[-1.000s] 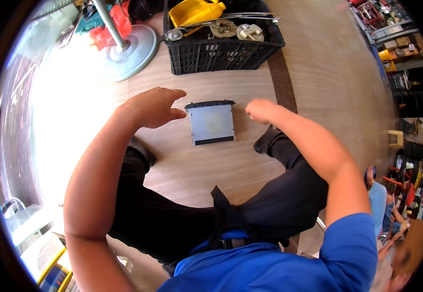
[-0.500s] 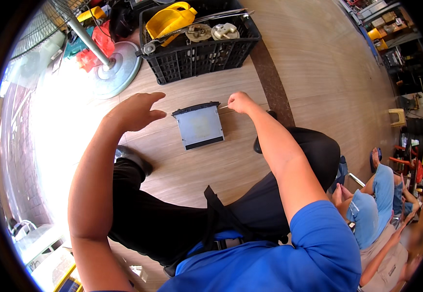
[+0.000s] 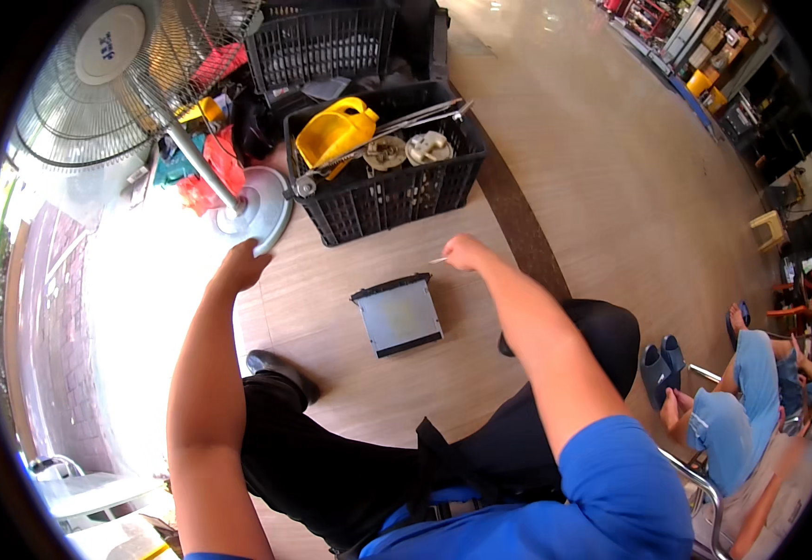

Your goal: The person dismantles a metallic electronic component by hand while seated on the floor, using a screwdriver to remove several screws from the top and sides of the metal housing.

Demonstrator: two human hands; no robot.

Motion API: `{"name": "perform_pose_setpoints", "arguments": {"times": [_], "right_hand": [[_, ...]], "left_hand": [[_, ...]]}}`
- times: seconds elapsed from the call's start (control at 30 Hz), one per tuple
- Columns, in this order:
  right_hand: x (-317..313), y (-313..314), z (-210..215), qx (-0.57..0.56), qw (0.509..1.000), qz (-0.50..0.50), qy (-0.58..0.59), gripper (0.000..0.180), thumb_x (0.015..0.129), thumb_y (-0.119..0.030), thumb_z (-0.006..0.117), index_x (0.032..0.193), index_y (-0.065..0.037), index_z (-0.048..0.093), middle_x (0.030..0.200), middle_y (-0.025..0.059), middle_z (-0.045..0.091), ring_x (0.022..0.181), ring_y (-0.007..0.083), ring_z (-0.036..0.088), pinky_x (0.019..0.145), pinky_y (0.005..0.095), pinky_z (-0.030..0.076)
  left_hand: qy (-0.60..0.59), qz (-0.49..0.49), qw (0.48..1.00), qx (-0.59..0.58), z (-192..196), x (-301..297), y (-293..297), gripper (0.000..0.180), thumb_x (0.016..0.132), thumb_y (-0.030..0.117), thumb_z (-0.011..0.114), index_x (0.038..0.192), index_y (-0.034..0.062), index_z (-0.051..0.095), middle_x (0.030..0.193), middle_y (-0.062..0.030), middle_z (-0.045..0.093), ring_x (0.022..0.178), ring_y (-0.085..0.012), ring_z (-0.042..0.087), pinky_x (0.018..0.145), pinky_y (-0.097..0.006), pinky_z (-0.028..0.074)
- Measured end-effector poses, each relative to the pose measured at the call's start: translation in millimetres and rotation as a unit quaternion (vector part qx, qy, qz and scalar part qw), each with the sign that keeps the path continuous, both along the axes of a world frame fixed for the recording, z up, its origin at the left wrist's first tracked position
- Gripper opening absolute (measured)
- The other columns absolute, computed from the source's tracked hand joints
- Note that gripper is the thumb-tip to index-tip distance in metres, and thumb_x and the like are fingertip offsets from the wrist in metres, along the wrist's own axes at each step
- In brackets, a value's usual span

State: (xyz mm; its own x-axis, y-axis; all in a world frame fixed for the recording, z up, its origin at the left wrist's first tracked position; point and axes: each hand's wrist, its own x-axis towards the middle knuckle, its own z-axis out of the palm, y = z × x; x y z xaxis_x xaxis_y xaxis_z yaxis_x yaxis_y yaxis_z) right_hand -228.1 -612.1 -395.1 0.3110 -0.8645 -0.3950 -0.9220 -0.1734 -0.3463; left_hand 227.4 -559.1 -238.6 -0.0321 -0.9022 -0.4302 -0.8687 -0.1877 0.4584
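We place a flat grey metal unit (image 3: 399,315) with black edging (image 3: 410,346) at the centre of our clock, twelve pointing straight ahead; it lies on the tiled floor (image 3: 611,224). Between one and two o'clock we see the right hand (image 3: 468,252), its grip narrowed around a thin pale rod (image 3: 439,260); the rod's free end is near the unit's far right corner, and we cannot tell whether it touches. Toward ten o'clock we note the left hand (image 3: 242,268), well apart from the unit; we cannot tell how wide its grip is. At twelve o'clock stands a black plastic crate (image 3: 387,211), in which we count a yellow jug (image 3: 327,140) and two round pale parts (image 3: 427,147), with slender metal rods (image 3: 425,116) lying across its top. Beyond the left hand, also toward ten o'clock, we mark a pedestal fan (image 3: 110,44) with a red bag (image 3: 226,161) beside its pole (image 3: 204,168). Between three and four o'clock, well apart, we see a seated person (image 3: 733,434) dressed partly in light blue.
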Motion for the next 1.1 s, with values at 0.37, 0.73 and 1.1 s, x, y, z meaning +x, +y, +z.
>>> {"name": "perform_pose_setpoints", "arguments": {"times": [0.37,0.73,1.1], "right_hand": [[-18,33,32,-0.024,0.987,0.064,0.145,0.026,0.086,-0.016,0.062,0.110,-0.007,0.067,0.097,0.0160,0.070,0.096,0.0349,0.065,0.085,0.0444,0.052],[55,36,5,-0.020,0.994,0.085,0.073,0.022,0.088,-0.021,0.063,0.101,-0.005,0.069,0.105,0.0185,0.068,0.101,0.0372,0.063,0.088,0.0445,0.051],[54,50,1,0.007,0.997,0.071,0.042,0.027,0.092,-0.027,0.061,0.098,-0.002,0.071,0.102,0.0220,0.068,0.101,0.0388,0.064,0.089,0.0459,0.051]], "left_hand": [[-0.190,-0.204,0.960,-0.013,-18,65,16,0.058,0.088,0.031,0.068,0.135,0.0011,0.052,0.131,-0.0230,0.057,0.120,-0.0373,0.056,0.102,-0.042,0.044],[0.003,-0.298,0.947,-0.123,72,-123,89,0.049,0.091,0.025,0.065,0.136,0.0104,0.052,0.131,-0.0159,0.058,0.118,-0.0341,0.056,0.099,-0.042,0.046],[-0.070,-0.250,0.965,-0.046,49,-80,46,0.055,0.091,0.032,0.064,0.138,0.0062,0.049,0.129,-0.0198,0.059,0.121,-0.0363,0.054,0.101,-0.043,0.044]]}}
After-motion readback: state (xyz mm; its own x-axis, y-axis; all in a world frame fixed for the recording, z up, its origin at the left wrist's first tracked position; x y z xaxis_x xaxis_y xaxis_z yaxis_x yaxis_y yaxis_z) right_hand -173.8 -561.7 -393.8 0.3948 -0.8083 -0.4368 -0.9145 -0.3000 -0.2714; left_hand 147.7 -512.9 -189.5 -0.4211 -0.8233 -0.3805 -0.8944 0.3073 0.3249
